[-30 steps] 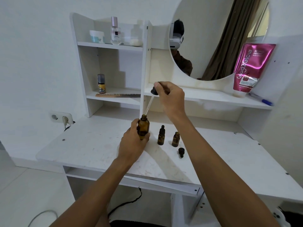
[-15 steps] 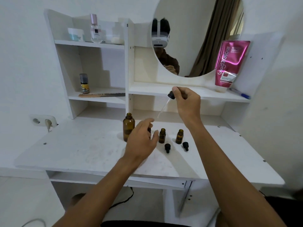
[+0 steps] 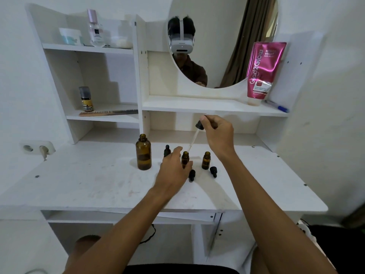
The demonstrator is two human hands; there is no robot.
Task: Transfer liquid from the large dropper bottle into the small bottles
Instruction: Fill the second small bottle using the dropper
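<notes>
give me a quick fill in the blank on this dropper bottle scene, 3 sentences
1. The right hand holds the ____ above the middle small bottle.
2. The left hand steadies that small ____.
3. The large bottle stands on the desk without its ____.

Missing words: dropper; bottle; cap

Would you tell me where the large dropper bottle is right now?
The large dropper bottle stands open on the desk, left of centre, just left of the left hand.
</notes>
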